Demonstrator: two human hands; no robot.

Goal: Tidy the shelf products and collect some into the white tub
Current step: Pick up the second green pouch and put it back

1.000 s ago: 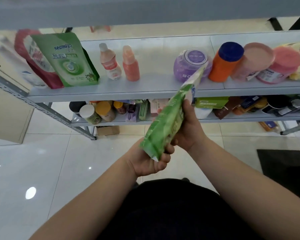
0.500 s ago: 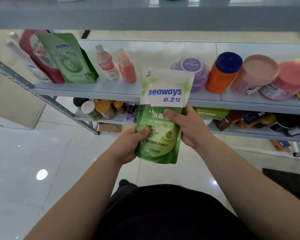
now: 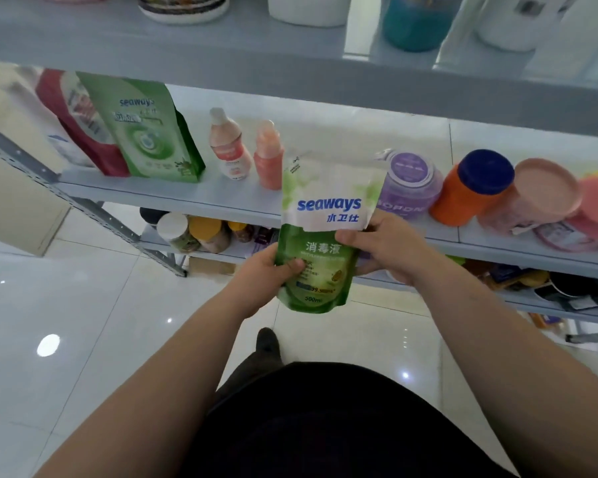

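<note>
The grey shelf stands ahead; the green seaways pouch is held upright in front of its edge; left hand and right hand each grip one side; I fear the soft pouch may slump when set down and topple the pink bottle.

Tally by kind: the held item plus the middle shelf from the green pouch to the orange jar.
Green pouches: 2, shelf pouch and held pouch
Bottles: 2, white-capped bottle and pink bottle
Jars: 2, purple jar and orange jar
Total: 6
</note>
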